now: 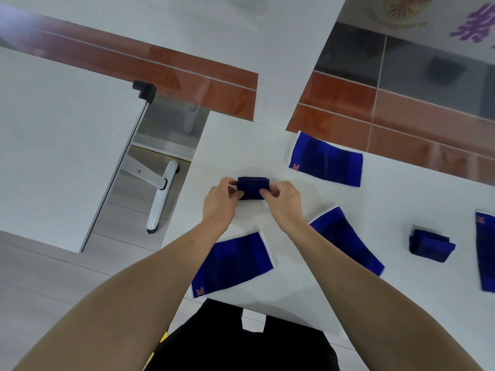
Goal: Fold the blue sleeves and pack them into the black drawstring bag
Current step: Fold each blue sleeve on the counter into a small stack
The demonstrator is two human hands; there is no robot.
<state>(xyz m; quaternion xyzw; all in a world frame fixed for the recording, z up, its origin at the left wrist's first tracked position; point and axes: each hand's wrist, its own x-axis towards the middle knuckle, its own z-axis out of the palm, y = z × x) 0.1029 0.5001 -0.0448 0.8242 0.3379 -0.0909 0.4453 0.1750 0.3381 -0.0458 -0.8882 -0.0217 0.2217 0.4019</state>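
On the white table [348, 311], both hands meet at a small folded sleeve [252, 188], a dark blue bundle whose stacked layers show along its far edge. The left hand [220, 202] pinches the bundle's left end, fingers curled over its far side and the thumb pressed on the near face; the right hand [283, 200] pinches the right end in the same way, fingertips bent onto the cloth. The bundle sits on or just above the table; which, I cannot tell. Taking that bundle as the landmark: beyond it and to its right, near the table's far edge, a flat sleeve [325, 159] lies spread out, with an orange mark at its near left corner. Nearer than the bundle and just to its right, a second flat sleeve [348, 242] lies slanted, partly under the right forearm. Nearer than the bundle and slightly left, a third flat sleeve [233, 263] lies between the two forearms, reaching the table's near edge, with an orange mark at its near corner. Well to the bundle's right sits another folded bundle [431, 245], loosely doubled, and past that, at the picture's right edge, a fourth flat sleeve [485, 250] is cut off by the frame. Below the table's near edge, closest to the camera, lies black cloth [241, 344] with a white tag; whether it is the drawstring bag, I cannot tell. Left of the bundle, off the table, a second white table [53, 145] stands over a white wheeled leg [160, 199].
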